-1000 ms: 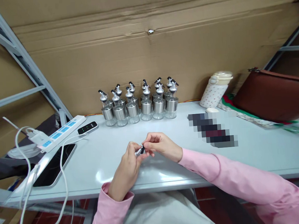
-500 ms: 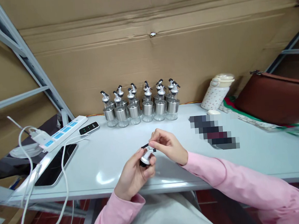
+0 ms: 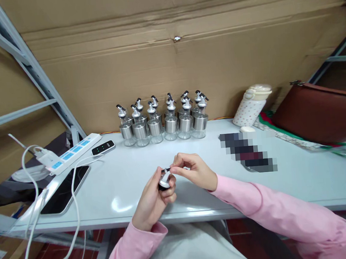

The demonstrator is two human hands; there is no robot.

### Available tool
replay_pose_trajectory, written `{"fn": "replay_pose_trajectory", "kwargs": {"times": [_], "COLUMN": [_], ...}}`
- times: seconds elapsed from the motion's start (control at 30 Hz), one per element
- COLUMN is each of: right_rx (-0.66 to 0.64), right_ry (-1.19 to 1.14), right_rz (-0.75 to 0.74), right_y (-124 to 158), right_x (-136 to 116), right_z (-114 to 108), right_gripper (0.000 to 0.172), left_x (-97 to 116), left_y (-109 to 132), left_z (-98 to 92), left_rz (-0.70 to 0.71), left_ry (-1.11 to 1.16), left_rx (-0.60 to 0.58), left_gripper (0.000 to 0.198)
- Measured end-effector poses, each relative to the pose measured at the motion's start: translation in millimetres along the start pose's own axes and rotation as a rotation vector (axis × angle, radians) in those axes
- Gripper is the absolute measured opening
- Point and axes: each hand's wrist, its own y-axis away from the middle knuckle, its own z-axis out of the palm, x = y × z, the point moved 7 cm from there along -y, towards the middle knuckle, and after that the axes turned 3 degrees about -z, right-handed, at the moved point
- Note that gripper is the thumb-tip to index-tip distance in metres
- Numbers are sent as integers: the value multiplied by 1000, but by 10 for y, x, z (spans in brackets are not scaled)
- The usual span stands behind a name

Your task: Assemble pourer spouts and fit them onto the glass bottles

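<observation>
My left hand (image 3: pixel 154 196) is closed around a bottle pourer spout (image 3: pixel 164 181), silver-grey with a black base and a black flap on top. It is held above the table, near the front edge. From the right, my right hand (image 3: pixel 191 168) pinches the end of the black flap between thumb and forefinger; its fingertips partly hide that end. Behind the hands stand two rows of glass oil bottles (image 3: pixel 171 125) with steel bands, each of those I can make out topped with a similar pourer spout.
On the left of the table (image 3: pixel 106 194) lie a phone (image 3: pixel 65 190), a power strip (image 3: pixel 76 153), a small black device (image 3: pixel 103 148) and loose white cables. To the right are a blurred-out dark item (image 3: pixel 246 151), a spotted flask (image 3: pixel 250 107) and a brown bag (image 3: pixel 318 114). Cardboard (image 3: pixel 168 66) stands behind.
The spout in my left hand has moved slightly left and turned more upright. My right fingers have shifted a little left and down with it, staying at the black flap.
</observation>
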Motion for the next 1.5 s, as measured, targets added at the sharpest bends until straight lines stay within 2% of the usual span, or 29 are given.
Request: {"fn": "replay_pose_trajectory", "kwargs": {"times": [0.13, 0.27, 0.47, 0.67, 0.83, 1.1, 1.3, 1.5], "right_rx": [26, 13, -68, -8, -6, -8, 46, 1], "right_ry": [35, 32, 77, 45, 13, 211, 233, 165], "right_rz": [-46, -82, -87, -53, -47, -113, -148, -161], "right_y": [17, 15, 18, 34, 37, 41, 45, 53], "right_x": [-25, -47, -61, -15, -6, -113, -138, -121], "right_z": [-17, -20, 25, 11, 7, -33, -71, -49], "right_gripper": [26, 27, 28, 29, 29, 21, 20, 15], "left_x": [19, -6, -22, -9, -11, -4, 24, 40], "left_y": [24, 46, 48, 37, 31, 14, 30, 45], "left_z": [4, 41, 26, 14, 9, 22, 21, 15], "left_rz": [14, -45, -65, -51, -64, -57, -29, 4], "left_ry": [-118, -149, -120, -84, -59, -21, -13, -50], "left_rx": [49, 18, -4, -10, -7, -18, -18, -9], "left_gripper": [34, 41, 37, 31, 30, 30, 30, 35]}}
